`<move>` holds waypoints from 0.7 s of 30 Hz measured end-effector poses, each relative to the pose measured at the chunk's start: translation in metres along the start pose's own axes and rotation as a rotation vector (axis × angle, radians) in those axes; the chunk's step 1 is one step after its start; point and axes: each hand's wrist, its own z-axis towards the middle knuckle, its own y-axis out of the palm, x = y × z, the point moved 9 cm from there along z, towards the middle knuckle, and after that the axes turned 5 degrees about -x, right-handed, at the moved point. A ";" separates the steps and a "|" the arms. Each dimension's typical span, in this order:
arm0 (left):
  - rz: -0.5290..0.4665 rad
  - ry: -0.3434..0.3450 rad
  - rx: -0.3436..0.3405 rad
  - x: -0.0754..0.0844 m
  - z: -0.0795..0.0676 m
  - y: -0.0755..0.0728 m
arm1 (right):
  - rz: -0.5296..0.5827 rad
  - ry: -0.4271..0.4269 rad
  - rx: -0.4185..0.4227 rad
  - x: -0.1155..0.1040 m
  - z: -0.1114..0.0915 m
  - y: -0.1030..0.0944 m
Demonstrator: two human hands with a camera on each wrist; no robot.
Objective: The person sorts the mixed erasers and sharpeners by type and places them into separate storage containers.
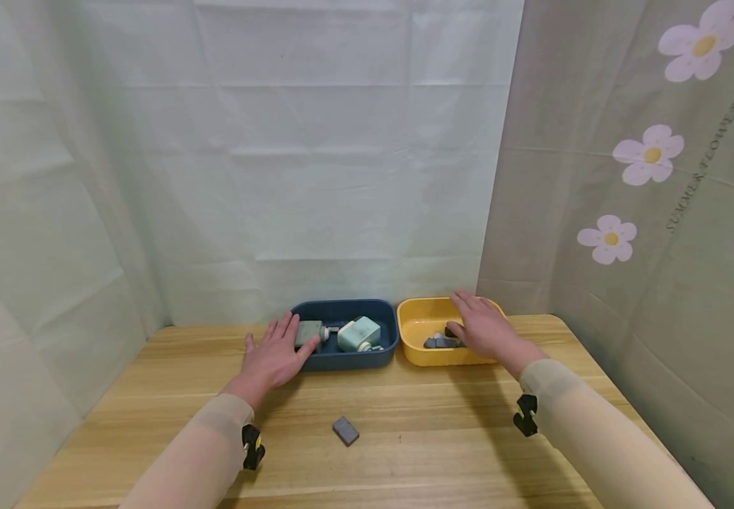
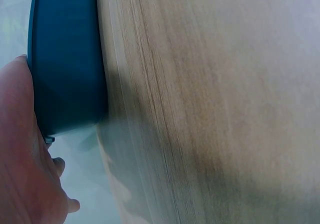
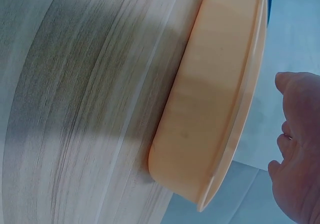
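On the table (image 1: pixel 443 424), at its far edge, two trays are set side by side and touching: a blue tray (image 1: pixel 316 362) on the left, a yellow tray (image 1: pixel 414 311) on the right. The left hand (image 1: pixel 274 355) is laid flat over the blue tray's left rim, fingers straight and slightly spread, fingertips touching a grey-green block (image 1: pixel 308 331) inside; nothing is gripped. A pale green bottle (image 1: pixel 359 334) is seen lying beside that block in the same tray. The right hand (image 1: pixel 483 326) is held over the yellow tray, fingers relaxed and apart, thumb near small dark pieces (image 1: pixel 440 342) on the tray floor; contact with them cannot be told. Nearer the person, a small grey block (image 1: pixel 345 430) is left alone on the table, well apart from both hands.
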 end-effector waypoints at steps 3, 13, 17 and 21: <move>0.001 0.000 -0.001 0.000 0.000 0.000 | -0.009 -0.001 -0.012 -0.002 0.000 0.001; 0.009 0.001 0.000 0.000 0.000 0.000 | -0.013 -0.006 -0.019 -0.005 -0.001 0.003; 0.009 0.001 -0.001 0.000 0.000 0.000 | -0.011 -0.018 -0.014 -0.009 -0.002 0.002; 0.010 0.001 0.001 -0.001 0.001 0.001 | -0.016 -0.042 -0.004 -0.017 -0.002 0.001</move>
